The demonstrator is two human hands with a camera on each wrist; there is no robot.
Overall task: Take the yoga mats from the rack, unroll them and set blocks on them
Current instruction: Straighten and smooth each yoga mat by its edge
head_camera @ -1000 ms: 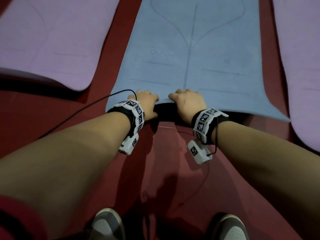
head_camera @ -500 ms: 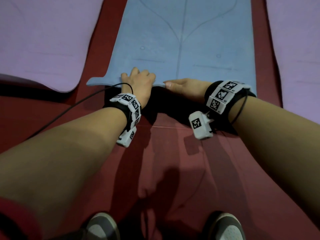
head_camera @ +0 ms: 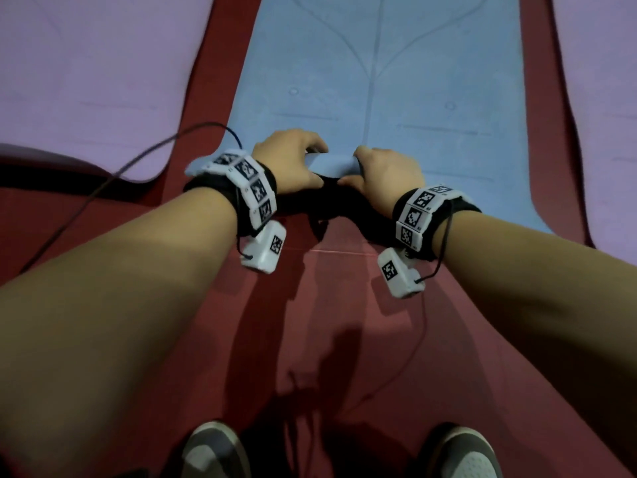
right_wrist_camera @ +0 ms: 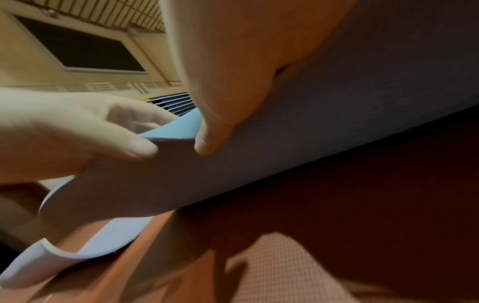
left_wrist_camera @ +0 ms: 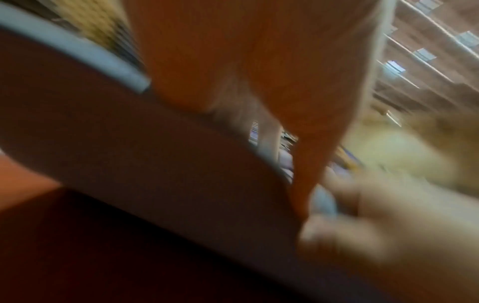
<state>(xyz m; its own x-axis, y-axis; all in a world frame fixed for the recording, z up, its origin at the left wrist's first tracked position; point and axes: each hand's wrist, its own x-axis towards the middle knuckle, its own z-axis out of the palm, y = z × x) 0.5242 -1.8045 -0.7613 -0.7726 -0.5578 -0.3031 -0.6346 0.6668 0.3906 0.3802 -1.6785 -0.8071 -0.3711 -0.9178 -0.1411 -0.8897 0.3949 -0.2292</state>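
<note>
My left hand (head_camera: 289,163) and right hand (head_camera: 386,174) both pinch the lifted near edge of the one blue mat (head_camera: 396,81), between two purple mats (head_camera: 86,81) on the red floor (head_camera: 344,322).

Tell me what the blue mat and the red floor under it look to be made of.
Blue mat: probably soft foam or rubber, matte; its near edge bends thick and smooth where the left hand and right hand grip it. Red floor: apparently textured rubber or foam matting, with a fine dimpled grain.
</note>
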